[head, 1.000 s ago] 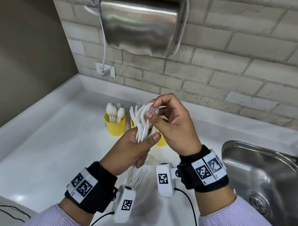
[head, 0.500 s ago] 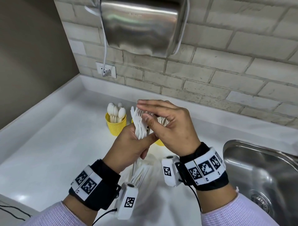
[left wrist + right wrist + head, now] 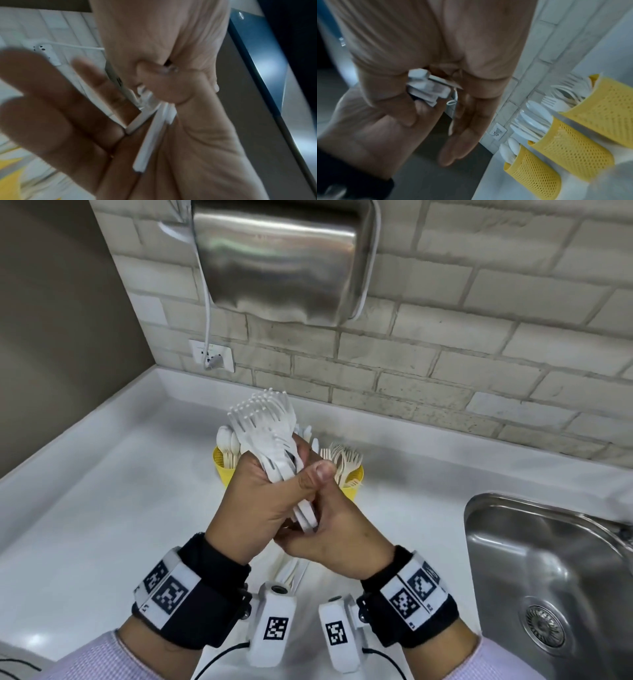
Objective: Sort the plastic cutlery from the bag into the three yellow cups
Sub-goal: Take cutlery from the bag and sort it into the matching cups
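My left hand (image 3: 263,501) grips a bundle of white plastic forks (image 3: 263,422) upright above the counter, tines fanned out on top. Its thumb lies across the handles. My right hand (image 3: 339,539) sits just below, straight fingers against the handle ends (image 3: 426,86). Behind the hands stand the yellow mesh cups: the left cup (image 3: 222,467) holds spoons and the right cup (image 3: 354,477) holds forks. The middle cup (image 3: 573,148) holds knives and is hidden by my hands in the head view. More white cutlery (image 3: 289,571) lies on the counter under my wrists.
A steel sink (image 3: 548,577) is sunk into the white counter (image 3: 102,508) at the right. A steel hand dryer (image 3: 284,258) hangs on the brick wall above the cups, its cord running to a socket (image 3: 212,356). A brown wall bounds the left side.
My right hand has left the fork tines and dropped below the bundle to the handle ends. The left hand has kept its grip, and the tines now stand fanned above it.
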`<state>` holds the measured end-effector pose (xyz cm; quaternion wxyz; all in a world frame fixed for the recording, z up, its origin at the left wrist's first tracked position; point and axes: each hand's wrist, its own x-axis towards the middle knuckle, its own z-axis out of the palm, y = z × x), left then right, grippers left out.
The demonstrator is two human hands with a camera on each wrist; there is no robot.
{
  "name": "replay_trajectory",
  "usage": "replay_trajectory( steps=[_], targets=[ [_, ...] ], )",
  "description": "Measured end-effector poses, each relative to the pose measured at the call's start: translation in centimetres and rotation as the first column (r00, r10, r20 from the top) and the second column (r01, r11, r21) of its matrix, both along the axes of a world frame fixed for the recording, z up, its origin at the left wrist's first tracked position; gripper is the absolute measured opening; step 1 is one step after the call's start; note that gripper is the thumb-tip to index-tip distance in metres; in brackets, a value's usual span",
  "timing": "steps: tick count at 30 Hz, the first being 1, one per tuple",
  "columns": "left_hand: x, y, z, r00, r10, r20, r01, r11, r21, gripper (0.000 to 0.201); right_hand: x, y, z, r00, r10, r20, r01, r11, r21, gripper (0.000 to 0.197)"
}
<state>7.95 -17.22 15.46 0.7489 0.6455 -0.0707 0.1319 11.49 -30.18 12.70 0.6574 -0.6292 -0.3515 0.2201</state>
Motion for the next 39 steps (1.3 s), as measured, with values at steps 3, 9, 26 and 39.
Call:
replay_trajectory(
  steps=[3,9,26,39],
  targets=[
    [-0.3,-0.6,0.1,0.997,0.054,-0.061,-0.049,0.995,0.092,0.035,0.4,0.2,0.4,0.994,-0.071,-0.077,0.069,0.997,-0.033,0.055],
    [-0.2,-1.1,-0.7,0.972,0.235,-0.020,-0.216,0.921,0.323,0.019,0.2,0.9,-1.0,0.975,-0.215,0.059,0.222,0.962,-0.161,0.030],
    [0.3,1.1,4.1,0.964,0.207,0.169,-0.241,0.947,0.214,0.060,-0.5,0.2,0.0,0.908,-0.412,0.079,0.419,0.901,-0.112,0.061],
    [2.1,0.3,5.0,0.998,0.017,0.066,-0.052,0.821,0.568,0.057,1.3,0.3,-1.4,0.851,-0.493,0.183,0.511,0.857,-0.071,0.032]
  ],
)
